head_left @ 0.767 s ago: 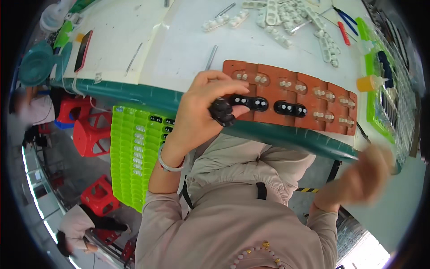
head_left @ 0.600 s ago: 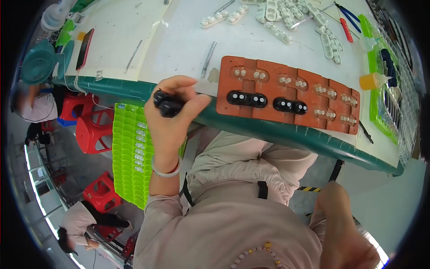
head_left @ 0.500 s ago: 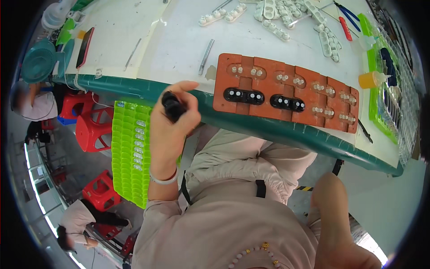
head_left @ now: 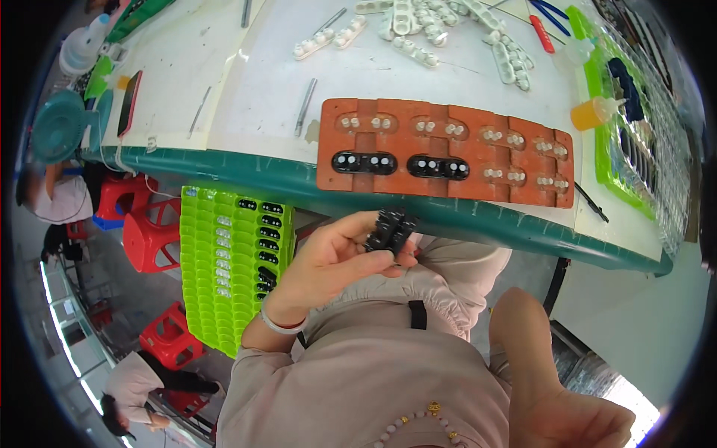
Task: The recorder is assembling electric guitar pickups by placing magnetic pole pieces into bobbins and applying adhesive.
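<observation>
My left hand (head_left: 328, 261) is closed round a small bunch of black oblong parts (head_left: 392, 230), held over my lap just off the table's padded edge. On the table beyond it lies an orange-brown mould block (head_left: 448, 145) with recesses holding pairs of clear pegs. Two of its near-row recesses, toward the left, hold a black oblong part (head_left: 364, 163) and another black part (head_left: 438, 167), pegs showing through their holes. My right hand (head_left: 575, 422) is low at the right, away from the table, with fingers curled; whether anything is in them is hidden.
A green ridged tray (head_left: 205, 276) with black and clear parts stands left of my lap. White oblong parts (head_left: 414, 52) are piled farther back. A metal rod (head_left: 305, 108), a yellow bottle (head_left: 594, 113) and red-handled tool (head_left: 542, 34) lie about. Red stools (head_left: 149, 235) stand at left.
My left hand has come right and nearer my lap, still holding black parts, now turned to show several. Black parts in the green tray have come into view. My right hand's curled fingers show more.
</observation>
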Available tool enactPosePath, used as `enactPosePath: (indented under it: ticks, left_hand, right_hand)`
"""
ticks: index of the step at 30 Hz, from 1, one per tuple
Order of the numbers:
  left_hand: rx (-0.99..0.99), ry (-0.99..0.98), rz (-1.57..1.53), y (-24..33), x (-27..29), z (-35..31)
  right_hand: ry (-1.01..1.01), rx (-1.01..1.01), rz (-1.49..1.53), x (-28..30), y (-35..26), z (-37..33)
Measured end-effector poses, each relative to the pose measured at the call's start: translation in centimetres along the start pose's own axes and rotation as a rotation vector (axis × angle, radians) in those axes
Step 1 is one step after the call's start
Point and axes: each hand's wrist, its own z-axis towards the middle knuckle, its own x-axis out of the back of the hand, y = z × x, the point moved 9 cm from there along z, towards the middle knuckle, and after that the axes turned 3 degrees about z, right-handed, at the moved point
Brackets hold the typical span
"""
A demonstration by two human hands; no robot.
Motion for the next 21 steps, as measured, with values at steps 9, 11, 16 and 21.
enactPosePath:
  ticks: [9, 11, 16, 21]
  left_hand:
    - [-0.096, 0.047, 0.393, -1.1, -2.1, 2.3]
    - [-0.165, 0.028, 0.314, -0.5, -3.3, 2.6]
    - [-0.586, 0.081, 0.887, 3.6, -6.1, 2.4]
    - [-0.769, 0.160, 1.057, 4.3, -7.6, 1.7]
  right_hand:
    - [-0.181, -1.082, -0.383, 3.9, 10.9, -11.9]
    - [-0.466, -1.268, -0.406, 3.6, 12.8, -15.0]
    - [-0.386, -1.619, -0.041, 5.2, 13.4, -19.7]
    - [-0.255, -1.587, 0.056, 6.6, 13.4, -19.9]
